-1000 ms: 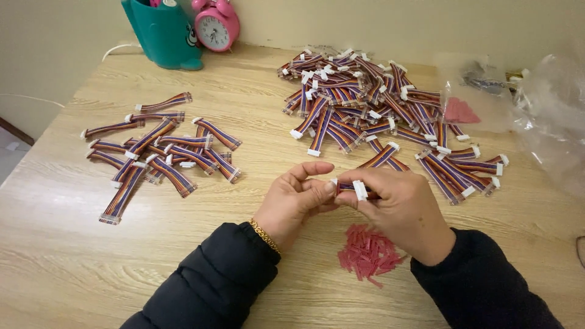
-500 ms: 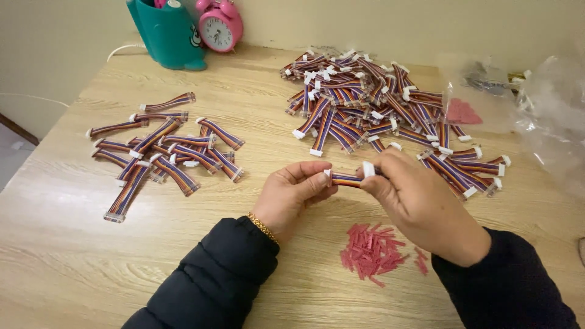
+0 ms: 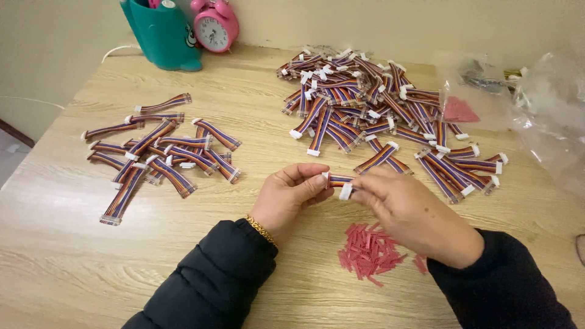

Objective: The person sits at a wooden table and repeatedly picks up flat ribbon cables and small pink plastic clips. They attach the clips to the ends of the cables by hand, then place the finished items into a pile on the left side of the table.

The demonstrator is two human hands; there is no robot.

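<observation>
1. The left hand (image 3: 291, 194) and right hand (image 3: 405, 210) pinch one short striped cable (image 3: 339, 181) between their fingertips, held just above the desk (image 3: 256, 122).
2. Each hand is closed on one end of the cable.
3. Red bits (image 3: 370, 253) lie just nearer than the cable, under the right hand.
4. A big cable heap (image 3: 372, 103) lies beyond the cable; a small heap (image 3: 161, 155) lies well left of it.
5. A pink clock (image 3: 214, 24) and teal holder (image 3: 161, 33) stand far beyond the cable, to its left.
</observation>
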